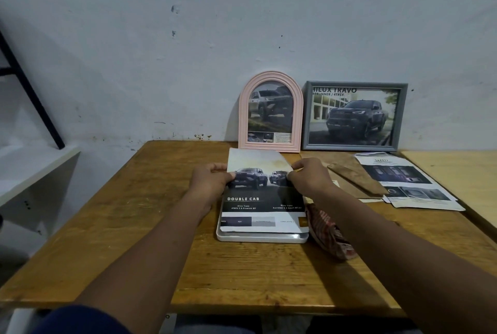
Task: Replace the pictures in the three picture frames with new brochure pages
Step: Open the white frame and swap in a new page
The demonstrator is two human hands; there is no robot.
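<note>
Between our grips, a brochure page (258, 191).
Our left grip (208, 181) and right grip (309, 176) pinch its edges, white frame (262, 239) beneath.

Head camera looks down (and forward) across the table (129, 226).

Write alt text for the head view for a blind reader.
The left hand and right hand hold a brochure page over a white frame lying on a table. A pink frame and a grey frame, both showing trucks, lean on the wall behind.
</note>
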